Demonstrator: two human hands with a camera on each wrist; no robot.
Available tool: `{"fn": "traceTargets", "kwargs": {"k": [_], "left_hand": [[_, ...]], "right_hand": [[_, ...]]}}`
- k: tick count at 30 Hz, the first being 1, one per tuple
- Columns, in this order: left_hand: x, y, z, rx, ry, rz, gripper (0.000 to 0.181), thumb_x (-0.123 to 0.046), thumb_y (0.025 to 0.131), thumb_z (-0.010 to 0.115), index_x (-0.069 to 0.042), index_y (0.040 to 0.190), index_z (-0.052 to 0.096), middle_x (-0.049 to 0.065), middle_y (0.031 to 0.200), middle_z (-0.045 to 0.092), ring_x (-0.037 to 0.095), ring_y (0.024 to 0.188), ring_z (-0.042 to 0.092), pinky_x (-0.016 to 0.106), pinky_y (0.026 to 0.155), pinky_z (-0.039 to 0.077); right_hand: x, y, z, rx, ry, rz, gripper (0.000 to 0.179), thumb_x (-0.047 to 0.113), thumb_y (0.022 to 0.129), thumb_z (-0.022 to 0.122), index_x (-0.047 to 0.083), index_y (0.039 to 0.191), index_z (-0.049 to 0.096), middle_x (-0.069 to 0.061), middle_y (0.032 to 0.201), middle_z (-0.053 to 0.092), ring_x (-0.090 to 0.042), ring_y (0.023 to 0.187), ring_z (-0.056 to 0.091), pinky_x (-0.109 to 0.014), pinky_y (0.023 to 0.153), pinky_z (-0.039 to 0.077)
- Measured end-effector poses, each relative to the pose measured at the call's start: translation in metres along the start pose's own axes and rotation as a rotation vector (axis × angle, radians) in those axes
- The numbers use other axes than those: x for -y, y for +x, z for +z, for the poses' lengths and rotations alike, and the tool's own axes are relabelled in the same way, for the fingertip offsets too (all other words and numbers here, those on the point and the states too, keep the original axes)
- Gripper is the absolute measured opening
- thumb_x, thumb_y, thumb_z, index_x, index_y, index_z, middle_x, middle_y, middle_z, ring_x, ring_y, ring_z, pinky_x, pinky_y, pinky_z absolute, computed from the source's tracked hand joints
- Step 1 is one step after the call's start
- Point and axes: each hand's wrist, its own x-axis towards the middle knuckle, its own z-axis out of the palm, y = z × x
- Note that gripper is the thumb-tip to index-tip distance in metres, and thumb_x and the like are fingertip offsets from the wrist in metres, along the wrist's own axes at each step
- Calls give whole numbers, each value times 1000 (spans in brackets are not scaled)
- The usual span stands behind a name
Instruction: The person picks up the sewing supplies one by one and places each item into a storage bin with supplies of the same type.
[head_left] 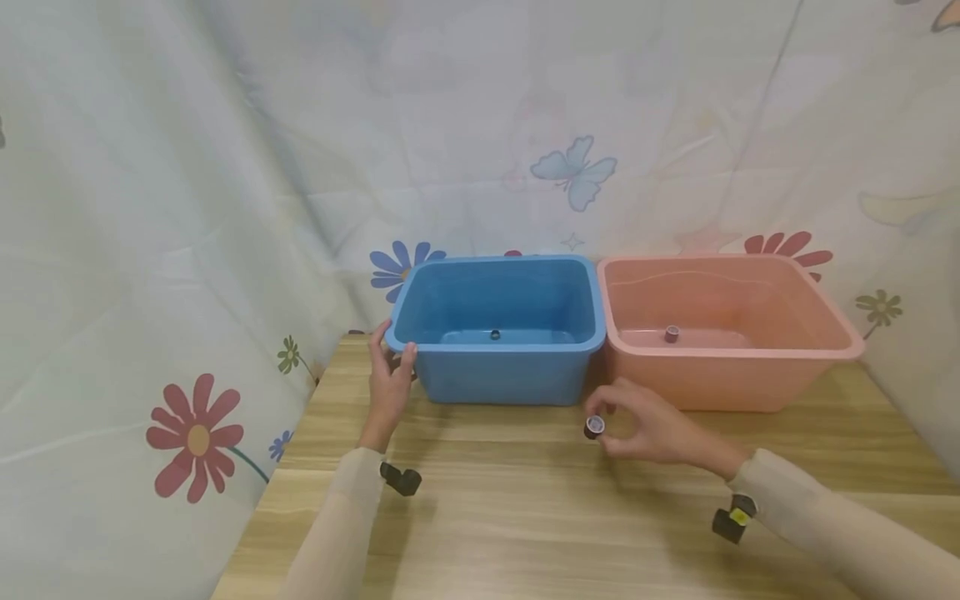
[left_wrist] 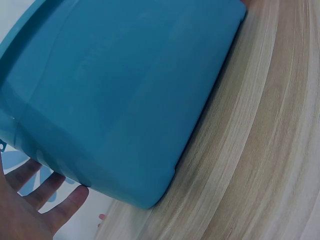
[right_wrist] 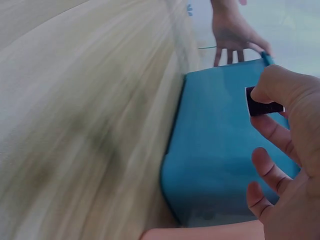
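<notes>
My right hand (head_left: 648,425) pinches a small dark cylinder (head_left: 594,427) with a pale round end between thumb and forefinger. It is above the table, in front of the gap between two plastic tubs. In the right wrist view the dark side of this cylinder (right_wrist: 264,102) shows, the other fingers spread loosely. My left hand (head_left: 390,387) holds the front left corner of the blue tub (head_left: 502,375), thumb at the front rim, fingers along the end wall. A small dark ring-like piece (head_left: 495,335) lies inside the blue tub. Another small cylinder (head_left: 672,334) stands in the pink tub (head_left: 712,383).
Both tubs stand side by side at the back of a wood-grain table (head_left: 487,517), their rims close together. Behind them hangs a pale curtain (head_left: 450,125) printed with flowers and a butterfly. Small black devices are strapped to both wrists.
</notes>
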Motion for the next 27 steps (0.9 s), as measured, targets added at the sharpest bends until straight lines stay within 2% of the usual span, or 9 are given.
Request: {"fn": "traceTargets", "kwargs": {"k": [8, 11, 16, 23, 27], "left_hand": [[-1, -1, -1, 4, 8, -10, 63, -48, 104, 57, -42, 156, 24, 19, 153, 47, 38, 122, 58, 65, 94, 52], [-1, -1, -1, 7, 10, -6, 64, -48, 104, 57, -39, 157, 23, 19, 153, 47, 38, 123, 58, 64, 93, 52], [0, 0, -1, 19, 8, -18, 65, -48, 104, 56, -39, 158, 22, 19, 154, 46, 39, 125, 57, 65, 95, 52], [1, 1, -2, 38, -24, -28, 66, -41, 105, 57, -38, 160, 20, 21, 157, 41, 43, 129, 54, 66, 97, 50], [2, 1, -2, 36, -19, -24, 65, -42, 105, 57, -39, 159, 20, 20, 157, 41, 42, 129, 55, 65, 97, 50]], "right_hand": [[11, 7, -22, -47, -18, -105, 41, 4, 76, 83, 24, 107, 66, 15, 101, 61, -12, 92, 61, -31, 78, 57], [13, 10, -31, -50, -31, -127, 42, 2, 76, 83, 24, 107, 65, 16, 101, 62, -11, 93, 60, -32, 79, 57], [17, 15, -45, -50, -59, -126, 45, 2, 76, 84, 25, 109, 66, 17, 101, 63, -10, 94, 58, -29, 80, 54], [21, 22, -59, -51, -86, -112, 43, 2, 76, 85, 21, 110, 67, 15, 101, 64, -11, 94, 57, -36, 80, 55], [23, 26, -66, -64, -78, -105, 43, 5, 76, 87, 22, 109, 67, 16, 101, 65, -15, 94, 59, -36, 80, 54]]}}
